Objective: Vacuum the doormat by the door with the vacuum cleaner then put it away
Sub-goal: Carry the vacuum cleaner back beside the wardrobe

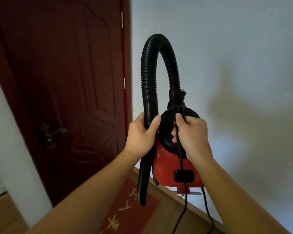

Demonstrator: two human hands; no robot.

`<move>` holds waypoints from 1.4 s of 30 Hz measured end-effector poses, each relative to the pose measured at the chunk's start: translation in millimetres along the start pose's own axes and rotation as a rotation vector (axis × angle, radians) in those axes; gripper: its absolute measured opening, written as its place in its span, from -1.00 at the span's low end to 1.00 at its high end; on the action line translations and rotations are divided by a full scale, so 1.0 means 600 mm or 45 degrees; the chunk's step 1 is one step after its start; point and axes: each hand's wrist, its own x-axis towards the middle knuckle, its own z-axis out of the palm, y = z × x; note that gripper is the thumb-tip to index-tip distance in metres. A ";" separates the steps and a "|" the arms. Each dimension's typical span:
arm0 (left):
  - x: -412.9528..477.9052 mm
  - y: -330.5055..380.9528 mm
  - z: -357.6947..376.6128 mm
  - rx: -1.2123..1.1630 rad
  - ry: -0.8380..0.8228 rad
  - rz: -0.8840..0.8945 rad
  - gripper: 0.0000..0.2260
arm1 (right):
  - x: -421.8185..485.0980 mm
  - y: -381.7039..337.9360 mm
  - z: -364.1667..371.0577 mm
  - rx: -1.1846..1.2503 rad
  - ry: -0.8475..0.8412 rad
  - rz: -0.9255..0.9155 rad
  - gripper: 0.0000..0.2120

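Observation:
I hold a small red and black vacuum cleaner up in front of me, off the floor. Its black ribbed hose arches up from the top of the body and comes down on the left. My left hand grips the hose just above its black nozzle. My right hand grips the handle on the vacuum's black top, with the black power cord running under the fingers. The cord hangs down past the body toward the floor. A red doormat with yellow characters lies on the floor below.
A dark red wooden door with a brass handle stands shut on the left. A white wall fills the right side, with a wooden skirting along its base. The floor is wood-coloured.

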 end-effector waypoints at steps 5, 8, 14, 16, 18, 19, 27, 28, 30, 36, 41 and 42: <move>-0.025 0.011 -0.093 0.171 0.130 0.030 -0.84 | -0.027 -0.022 0.069 0.101 -0.192 -0.003 -0.56; -0.045 0.023 -0.163 0.252 0.230 0.055 -0.86 | -0.057 -0.048 0.121 0.147 -0.297 -0.024 -0.56; -0.099 0.056 -0.331 0.379 0.389 0.039 -0.85 | -0.154 -0.116 0.240 0.265 -0.490 -0.064 -0.57; -0.128 0.069 -0.402 0.412 0.460 0.024 -0.86 | -0.205 -0.145 0.290 0.305 -0.560 -0.064 -0.57; -0.159 0.083 -0.474 0.452 0.516 0.017 -0.86 | -0.258 -0.174 0.339 0.330 -0.609 -0.088 -0.56; -0.174 0.090 -0.511 0.480 0.543 0.013 -0.86 | -0.286 -0.188 0.363 0.342 -0.631 -0.103 -0.55; -0.295 0.150 -0.786 0.657 0.739 -0.053 -0.83 | -0.497 -0.298 0.548 0.528 -0.839 -0.053 -0.57; -0.307 0.157 -0.814 0.670 0.756 -0.053 -0.83 | -0.517 -0.309 0.569 0.550 -0.873 -0.031 -0.57; -0.329 0.172 -0.869 0.690 0.799 -0.066 -0.80 | -0.556 -0.334 0.611 0.598 -0.953 0.029 -0.58; -0.374 0.204 -1.005 0.822 0.964 -0.084 -0.81 | -0.650 -0.407 0.720 0.664 -1.208 0.095 -0.60; -0.390 0.203 -1.114 0.940 1.113 -0.103 -0.81 | -0.702 -0.449 0.827 0.720 -1.359 0.058 -0.59; -0.390 0.198 -1.135 0.958 1.143 -0.111 -0.82 | -0.710 -0.452 0.852 0.724 -1.386 0.043 -0.59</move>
